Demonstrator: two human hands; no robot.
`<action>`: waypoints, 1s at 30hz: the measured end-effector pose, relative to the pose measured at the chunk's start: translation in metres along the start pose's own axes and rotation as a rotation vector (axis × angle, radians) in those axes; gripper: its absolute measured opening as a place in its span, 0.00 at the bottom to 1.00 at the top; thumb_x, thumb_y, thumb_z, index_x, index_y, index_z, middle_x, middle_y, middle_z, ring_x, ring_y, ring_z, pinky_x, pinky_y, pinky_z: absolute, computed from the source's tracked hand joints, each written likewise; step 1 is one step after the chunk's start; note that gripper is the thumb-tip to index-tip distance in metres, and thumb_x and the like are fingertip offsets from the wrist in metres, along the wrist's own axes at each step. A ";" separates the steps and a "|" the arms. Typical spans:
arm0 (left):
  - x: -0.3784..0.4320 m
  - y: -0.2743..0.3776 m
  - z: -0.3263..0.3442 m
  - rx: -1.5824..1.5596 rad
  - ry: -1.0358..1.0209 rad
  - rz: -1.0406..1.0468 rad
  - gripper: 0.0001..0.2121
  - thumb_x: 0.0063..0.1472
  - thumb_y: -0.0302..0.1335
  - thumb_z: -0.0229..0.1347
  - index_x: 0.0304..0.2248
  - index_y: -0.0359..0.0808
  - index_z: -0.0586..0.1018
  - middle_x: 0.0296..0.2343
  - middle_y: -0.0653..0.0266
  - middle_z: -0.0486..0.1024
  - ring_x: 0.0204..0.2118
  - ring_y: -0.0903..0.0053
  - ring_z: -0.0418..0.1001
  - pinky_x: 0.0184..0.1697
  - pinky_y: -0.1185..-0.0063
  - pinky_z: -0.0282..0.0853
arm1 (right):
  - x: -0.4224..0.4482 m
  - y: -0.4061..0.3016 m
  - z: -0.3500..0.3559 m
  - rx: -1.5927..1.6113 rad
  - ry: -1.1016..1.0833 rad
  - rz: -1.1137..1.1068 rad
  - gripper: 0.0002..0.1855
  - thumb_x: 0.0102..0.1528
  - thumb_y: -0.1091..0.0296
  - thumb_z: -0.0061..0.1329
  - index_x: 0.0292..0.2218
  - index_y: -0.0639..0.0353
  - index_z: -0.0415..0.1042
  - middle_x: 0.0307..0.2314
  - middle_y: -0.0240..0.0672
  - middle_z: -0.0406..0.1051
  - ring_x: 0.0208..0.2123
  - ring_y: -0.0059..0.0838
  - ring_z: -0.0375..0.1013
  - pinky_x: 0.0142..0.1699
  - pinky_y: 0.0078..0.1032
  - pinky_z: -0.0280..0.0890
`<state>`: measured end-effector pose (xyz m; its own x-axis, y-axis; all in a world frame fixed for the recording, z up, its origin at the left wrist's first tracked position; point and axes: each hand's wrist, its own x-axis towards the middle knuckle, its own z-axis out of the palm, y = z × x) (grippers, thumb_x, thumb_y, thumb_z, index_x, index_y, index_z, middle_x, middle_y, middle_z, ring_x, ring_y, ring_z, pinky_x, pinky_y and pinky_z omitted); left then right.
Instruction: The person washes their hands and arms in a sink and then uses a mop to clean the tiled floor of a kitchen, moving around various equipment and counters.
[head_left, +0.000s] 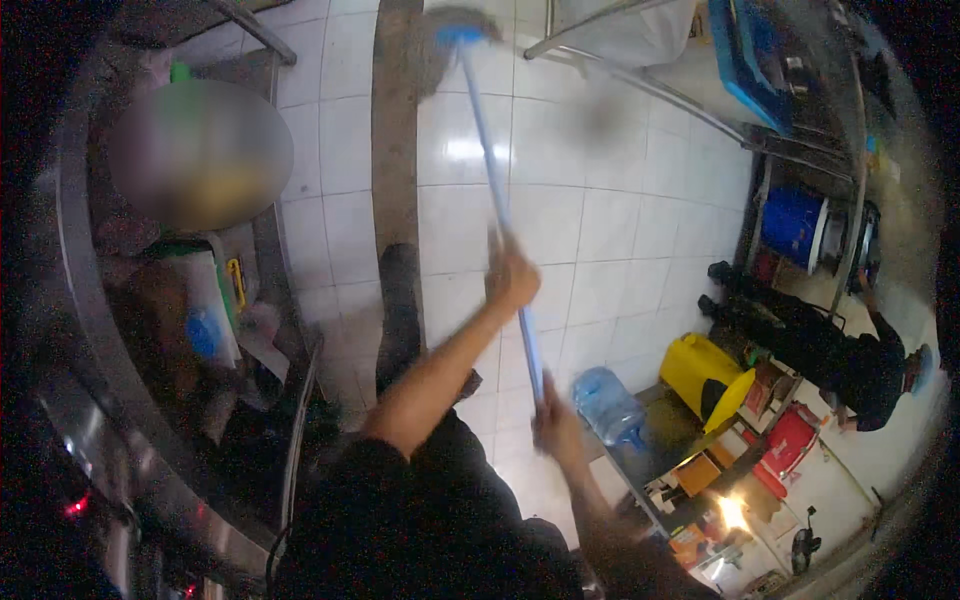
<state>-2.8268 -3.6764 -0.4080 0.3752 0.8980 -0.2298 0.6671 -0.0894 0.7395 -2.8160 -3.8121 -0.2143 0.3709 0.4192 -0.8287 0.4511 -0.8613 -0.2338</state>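
Both my hands grip the light-blue pole of a mop (492, 169), which slants away from me. My left hand (514, 276) is wrapped around the middle of the pole. Lower down, near its end, my right hand (556, 429) closes around it, somewhat blurred. At the far end, the blue mop head (461, 34) with dark, blurred strands meets the white tiled floor (540, 225). The strands spread towards a brown strip (395, 165) set in the floor, possibly a drain channel. One shoe of mine shows partly behind my left forearm.
A metal counter (71, 255) with a cluttered lower shelf runs along the left. Metal rack legs (637, 82) stand upper right. To the right are a clear blue water jug (609, 405), a yellow bin (694, 375), a blue drum (791, 225) and another person (840, 360) in dark clothes.
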 end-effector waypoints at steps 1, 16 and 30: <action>0.044 0.004 -0.013 -0.022 -0.015 -0.039 0.27 0.45 0.27 0.45 0.45 0.22 0.53 0.49 0.44 0.37 0.52 0.50 0.36 0.51 0.59 0.37 | 0.044 0.006 0.004 0.182 0.024 -0.059 0.24 0.52 0.65 0.31 0.51 0.48 0.45 0.11 0.39 0.60 0.09 0.26 0.60 0.16 0.26 0.57; -0.078 0.019 0.027 0.401 -0.789 0.658 0.23 0.47 0.45 0.38 0.16 0.32 0.75 0.15 0.54 0.70 0.24 0.63 0.68 0.46 0.61 0.46 | -0.075 0.116 0.042 0.131 0.048 0.019 0.25 0.52 0.67 0.31 0.51 0.47 0.44 0.10 0.34 0.56 0.12 0.23 0.57 0.19 0.23 0.56; -0.212 0.108 0.038 0.081 -0.967 0.775 0.20 0.48 0.40 0.38 0.11 0.37 0.73 0.11 0.59 0.69 0.16 0.66 0.66 0.30 0.70 0.54 | -0.224 0.205 -0.002 0.127 0.021 0.062 0.26 0.50 0.66 0.36 0.50 0.47 0.47 0.09 0.48 0.59 0.10 0.37 0.61 0.17 0.31 0.55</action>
<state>-2.8096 -3.8929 -0.3031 0.9853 -0.0861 -0.1474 0.0831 -0.5121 0.8549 -2.8048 -4.0819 -0.0761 0.4122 0.3691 -0.8329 0.3210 -0.9145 -0.2464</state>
